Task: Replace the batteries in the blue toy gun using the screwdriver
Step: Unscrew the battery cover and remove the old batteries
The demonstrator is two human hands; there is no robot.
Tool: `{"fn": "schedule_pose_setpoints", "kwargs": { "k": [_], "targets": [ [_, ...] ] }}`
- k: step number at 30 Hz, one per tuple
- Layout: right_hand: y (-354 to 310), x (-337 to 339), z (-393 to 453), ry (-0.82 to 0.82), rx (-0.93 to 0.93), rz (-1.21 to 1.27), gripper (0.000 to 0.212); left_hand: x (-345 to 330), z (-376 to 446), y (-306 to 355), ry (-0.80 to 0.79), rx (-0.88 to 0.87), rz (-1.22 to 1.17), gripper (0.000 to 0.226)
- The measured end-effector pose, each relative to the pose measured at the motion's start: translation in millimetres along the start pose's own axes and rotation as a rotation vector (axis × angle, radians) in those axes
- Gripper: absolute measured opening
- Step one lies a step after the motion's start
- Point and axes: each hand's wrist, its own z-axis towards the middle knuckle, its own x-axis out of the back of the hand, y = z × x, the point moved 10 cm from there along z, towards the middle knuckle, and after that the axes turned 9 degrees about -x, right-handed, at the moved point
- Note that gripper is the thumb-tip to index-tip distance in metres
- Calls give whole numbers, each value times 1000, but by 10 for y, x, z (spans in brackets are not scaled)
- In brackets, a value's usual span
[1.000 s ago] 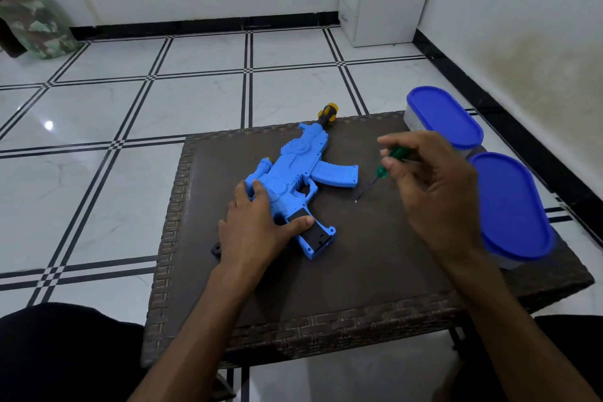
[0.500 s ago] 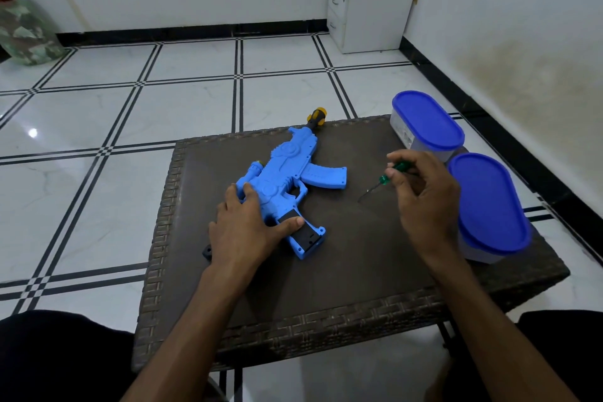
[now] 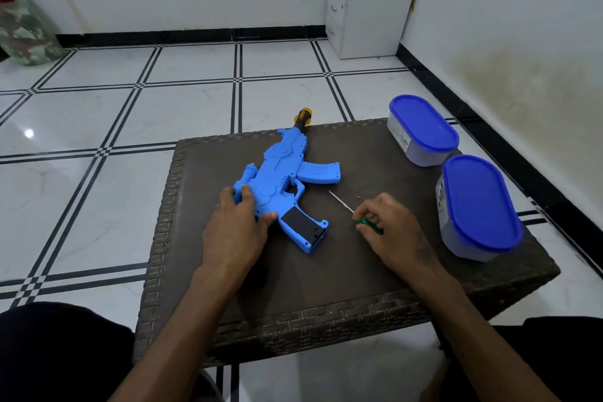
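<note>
The blue toy gun point(image 3: 284, 179) lies flat on the dark wicker table point(image 3: 326, 274), its yellow-tipped muzzle over the far edge and its black-sided grip toward me. My left hand point(image 3: 236, 228) presses down on the gun's rear part, fingers spread over it. My right hand point(image 3: 388, 228) rests low on the table to the right of the grip, fingers closed on the green handle of a thin screwdriver point(image 3: 355, 215). The metal shaft points away toward the gun's magazine. A tiny dark screw point(image 3: 358, 197) lies on the table beside the shaft.
Two lidded tubs with blue tops stand at the table's right side, one at the far corner point(image 3: 422, 130), one nearer point(image 3: 479, 206), close to my right hand. Tiled floor surrounds the table; a white drawer unit point(image 3: 362, 0) stands by the far wall.
My right hand has come down from above the table and toward me, laying the screwdriver low near the tabletop. My left hand has stayed on the gun.
</note>
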Motion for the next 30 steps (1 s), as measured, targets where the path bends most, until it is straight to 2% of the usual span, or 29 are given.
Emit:
{"fn": "schedule_pose_setpoints", "kwargs": {
  "k": [7, 11, 16, 24, 30],
  "targets": [
    [-336, 23, -73, 103, 13, -98, 5, 31, -61, -2, -32, 13, -5, 69],
    [-523, -249, -61, -18, -134, 109, 21, 70, -107, -90, -38, 38, -1, 68],
    [-706, -626, -41, -108, -260, 109, 41, 129, -218, -144, -29, 58, 3, 68],
    [-761, -694, -82, -208, -347, 128, 51, 173, -266, -159, -37, 79, 6, 70],
    [-790, -745, -89, -294, -368, 88, 51, 197, -266, -156, -42, 80, -12, 67]
  ]
}}
